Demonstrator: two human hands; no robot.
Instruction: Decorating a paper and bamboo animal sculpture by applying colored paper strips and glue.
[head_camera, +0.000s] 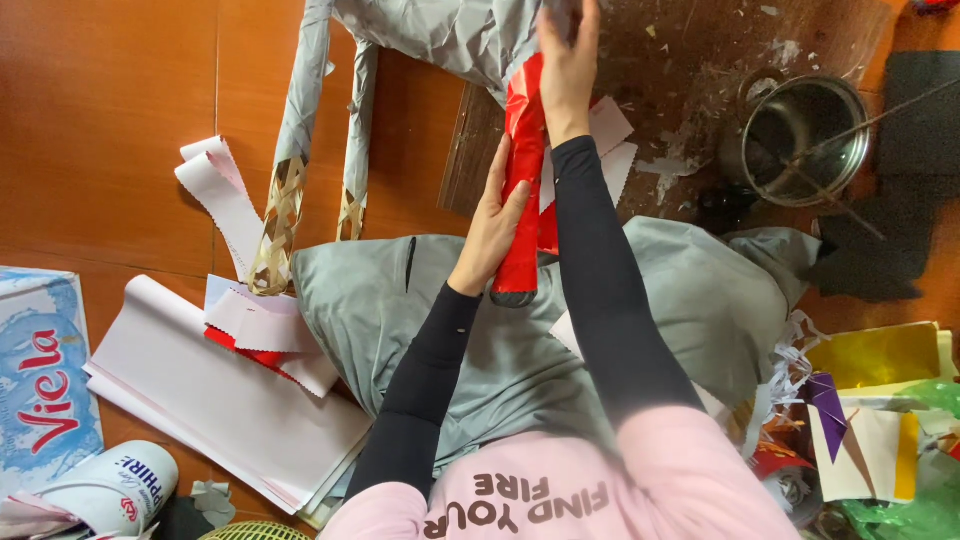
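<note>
Two hands work one red paper-covered tube standing over our lap. Our left hand has its grip wrapped around the lower half. Our right hand pinches the top end, fingers closed, beside the grey wrapped frame.

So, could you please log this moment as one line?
left hand: pressing red paper strip | right hand: gripping strip's top | grey wrapped frame behind | metal pot right

Both hands apparently wrap red paper.
</note>
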